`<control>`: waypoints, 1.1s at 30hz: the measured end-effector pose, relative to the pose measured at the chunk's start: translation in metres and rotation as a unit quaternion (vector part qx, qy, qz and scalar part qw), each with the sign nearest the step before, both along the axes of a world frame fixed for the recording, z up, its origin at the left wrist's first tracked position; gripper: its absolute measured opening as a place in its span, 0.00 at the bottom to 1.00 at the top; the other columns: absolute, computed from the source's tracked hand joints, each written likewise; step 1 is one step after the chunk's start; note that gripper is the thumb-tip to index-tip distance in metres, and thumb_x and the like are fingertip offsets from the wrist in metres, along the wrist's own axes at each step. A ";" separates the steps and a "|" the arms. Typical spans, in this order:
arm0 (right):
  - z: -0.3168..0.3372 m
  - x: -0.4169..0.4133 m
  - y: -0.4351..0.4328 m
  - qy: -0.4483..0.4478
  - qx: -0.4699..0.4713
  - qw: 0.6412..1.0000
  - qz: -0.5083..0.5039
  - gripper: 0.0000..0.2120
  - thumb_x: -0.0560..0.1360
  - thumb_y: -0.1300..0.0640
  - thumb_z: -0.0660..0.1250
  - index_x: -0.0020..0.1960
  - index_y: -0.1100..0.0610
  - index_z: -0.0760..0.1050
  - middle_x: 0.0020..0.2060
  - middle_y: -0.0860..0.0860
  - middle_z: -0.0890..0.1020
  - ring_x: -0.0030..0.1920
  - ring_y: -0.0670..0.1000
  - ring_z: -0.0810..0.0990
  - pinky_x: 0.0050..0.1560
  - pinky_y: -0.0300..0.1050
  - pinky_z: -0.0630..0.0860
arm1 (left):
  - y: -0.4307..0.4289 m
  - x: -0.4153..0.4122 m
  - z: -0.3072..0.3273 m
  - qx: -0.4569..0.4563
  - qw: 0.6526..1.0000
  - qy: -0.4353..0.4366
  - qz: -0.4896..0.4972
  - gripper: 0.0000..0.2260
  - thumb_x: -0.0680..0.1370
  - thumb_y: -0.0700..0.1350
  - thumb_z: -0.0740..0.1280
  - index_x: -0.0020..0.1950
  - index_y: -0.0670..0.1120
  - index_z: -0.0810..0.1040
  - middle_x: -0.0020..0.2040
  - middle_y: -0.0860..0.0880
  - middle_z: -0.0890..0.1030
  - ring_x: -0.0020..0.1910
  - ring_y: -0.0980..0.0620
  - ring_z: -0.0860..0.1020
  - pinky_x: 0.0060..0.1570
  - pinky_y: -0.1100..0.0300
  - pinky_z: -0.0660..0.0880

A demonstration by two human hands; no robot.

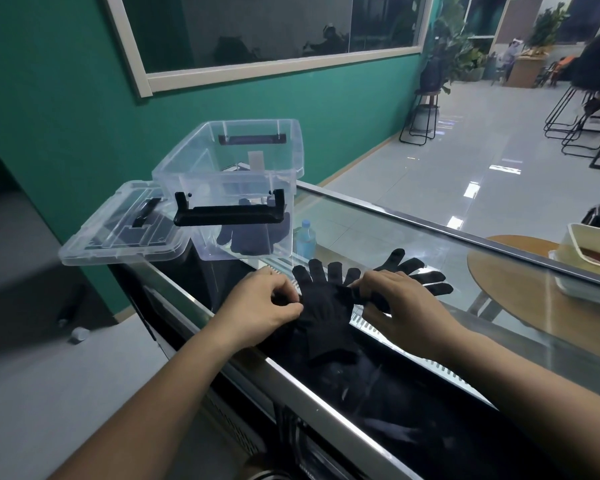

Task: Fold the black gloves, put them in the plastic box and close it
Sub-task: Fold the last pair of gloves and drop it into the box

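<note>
A black glove (326,306) lies flat on the glass counter top (413,237), fingers pointing away from me. My left hand (264,306) pinches its left edge. My right hand (406,306) grips its right edge, partly covering a second black glove (416,268) spread beside it. The clear plastic box (229,174) stands open at the counter's left end with black latch handles; dark gloves (253,237) lie inside on its bottom. Its clear lid (118,233) rests beside it on the left, overhanging the counter.
A water bottle with a blue cap (306,237) shows under the glass by the box. A round wooden table (520,292) with a white tray (589,258) sits at right. Stools (420,119) stand on the tiled floor. A teal wall lies behind the box.
</note>
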State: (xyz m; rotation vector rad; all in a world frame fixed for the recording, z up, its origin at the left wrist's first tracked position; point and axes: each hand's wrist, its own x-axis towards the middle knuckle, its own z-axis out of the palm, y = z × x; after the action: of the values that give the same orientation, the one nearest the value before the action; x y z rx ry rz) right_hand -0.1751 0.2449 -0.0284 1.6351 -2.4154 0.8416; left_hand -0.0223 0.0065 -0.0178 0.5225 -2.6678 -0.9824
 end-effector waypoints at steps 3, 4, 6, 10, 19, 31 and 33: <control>-0.002 -0.002 0.000 -0.002 0.004 1.000 -0.001 0.09 0.77 0.55 0.67 0.46 0.48 0.67 0.52 0.42 0.85 0.48 0.48 0.79 0.53 0.44 0.72 | 0.003 0.000 0.000 0.019 1.000 0.011 -0.004 0.05 0.76 0.45 0.77 0.42 0.52 0.83 0.44 0.55 0.84 0.44 0.59 0.81 0.46 0.66 0.76; -0.002 -0.002 -0.001 -0.003 0.005 1.000 0.001 0.07 0.77 0.53 0.66 0.46 0.48 0.67 0.52 0.41 0.85 0.48 0.46 0.78 0.54 0.43 0.72 | 0.004 0.000 0.001 0.028 0.999 0.020 0.002 0.05 0.76 0.45 0.76 0.42 0.51 0.82 0.42 0.54 0.84 0.42 0.60 0.80 0.43 0.69 0.74; -0.002 -0.003 -0.001 -0.005 0.004 1.000 0.003 0.05 0.76 0.50 0.62 0.46 0.48 0.67 0.52 0.40 0.85 0.46 0.42 0.76 0.53 0.39 0.70 | 0.008 0.000 0.002 0.041 0.998 0.037 0.013 0.05 0.77 0.45 0.74 0.43 0.51 0.80 0.41 0.54 0.83 0.39 0.60 0.78 0.41 0.70 0.72; -0.002 -0.003 -0.002 -0.004 0.000 1.000 0.001 0.04 0.76 0.49 0.61 0.47 0.49 0.67 0.51 0.42 0.85 0.46 0.46 0.77 0.52 0.44 0.72 | 0.010 -0.004 0.003 0.094 0.995 0.036 0.009 0.07 0.79 0.44 0.71 0.42 0.51 0.76 0.36 0.54 0.79 0.35 0.56 0.75 0.42 0.60 0.73; -0.003 -0.004 -0.001 -0.008 0.004 1.000 -0.002 0.04 0.76 0.49 0.62 0.47 0.49 0.69 0.52 0.40 0.85 0.46 0.44 0.76 0.51 0.43 0.70 | 0.011 -0.008 0.010 0.219 0.974 0.048 -0.006 0.07 0.74 0.45 0.70 0.41 0.53 0.74 0.45 0.47 0.83 0.42 0.52 0.74 0.48 0.54 0.72; 0.000 -0.002 -0.001 -0.012 0.007 1.000 -0.005 0.06 0.77 0.55 0.67 0.47 0.50 0.69 0.52 0.42 0.85 0.46 0.44 0.76 0.51 0.41 0.69 | 0.001 -0.001 0.003 0.007 0.995 0.100 0.015 0.05 0.77 0.45 0.77 0.46 0.54 0.83 0.43 0.56 0.80 0.39 0.58 0.78 0.44 0.67 0.74; 0.001 -0.001 -0.001 -0.014 0.003 1.000 -0.008 0.06 0.77 0.56 0.68 0.47 0.50 0.70 0.51 0.43 0.85 0.47 0.45 0.77 0.51 0.43 0.71 | 0.003 -0.001 0.001 -0.012 0.996 0.087 -0.017 0.05 0.77 0.48 0.78 0.48 0.56 0.84 0.47 0.56 0.81 0.45 0.58 0.81 0.48 0.67 0.76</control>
State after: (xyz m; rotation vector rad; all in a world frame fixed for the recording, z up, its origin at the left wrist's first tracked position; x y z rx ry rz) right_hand -0.1756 0.2437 -0.0274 1.6155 -2.4493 0.8618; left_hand -0.0238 0.0095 -0.0172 0.3701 -2.5367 -0.9570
